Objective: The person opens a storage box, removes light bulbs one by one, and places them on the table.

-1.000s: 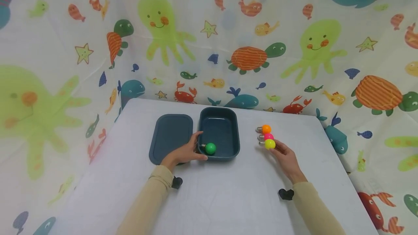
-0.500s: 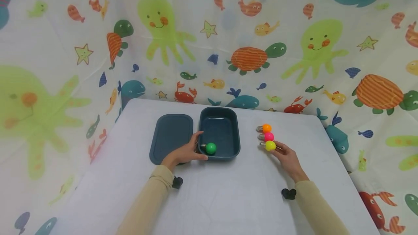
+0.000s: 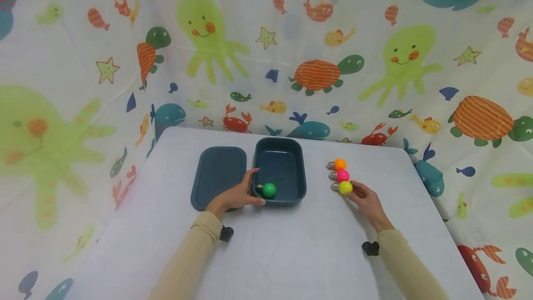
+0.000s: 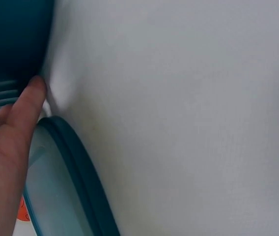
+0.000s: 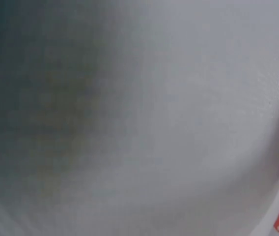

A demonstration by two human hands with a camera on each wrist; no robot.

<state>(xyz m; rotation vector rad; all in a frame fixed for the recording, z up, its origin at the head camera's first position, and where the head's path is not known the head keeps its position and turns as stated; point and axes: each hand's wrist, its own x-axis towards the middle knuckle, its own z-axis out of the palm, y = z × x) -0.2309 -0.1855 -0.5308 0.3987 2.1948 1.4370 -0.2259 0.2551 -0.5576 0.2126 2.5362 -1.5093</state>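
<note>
In the head view, a dark teal rectangular container [image 3: 300,165] stands open near the middle of the white table. A green light bulb [image 3: 269,190] lies inside, at its near left corner. My left hand [image 3: 235,196] holds that corner, fingers along the left side and thumb at the front. At right, my right hand [image 3: 368,202] pinches a yellow light bulb [image 3: 345,187] by its round end. Just beyond it lie a pink light bulb [image 3: 343,176] and an orange light bulb [image 3: 340,164], all with metal bases pointing left. The right wrist view is mostly blurred cloth.
A matching teal lid [image 3: 220,170] lies flat left of the container, partly under my left hand. White cloth [image 3: 283,253] covers the table. Curtains with sea-animal prints [image 3: 266,54] hang behind and at both sides. A dark object [image 3: 370,248] shows by each wrist.
The yellow bulb and my right hand have shifted slightly right and nearer, away from the pink bulb. My left hand and the container stay put.
</note>
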